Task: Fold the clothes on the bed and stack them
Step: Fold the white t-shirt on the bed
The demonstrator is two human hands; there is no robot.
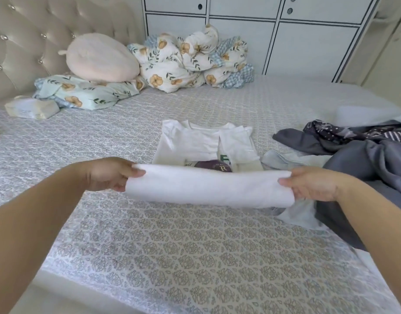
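Left hand [109, 175] and right hand [312, 183] each grip the white shirt's [208, 184] folded hem

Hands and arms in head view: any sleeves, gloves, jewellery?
None visible. Left hand and right hand are bare, no gloves, rings or watch seen. Both forearms are uncovered to the frame edge, so no sleeve shows. Nails look short and unpainted.
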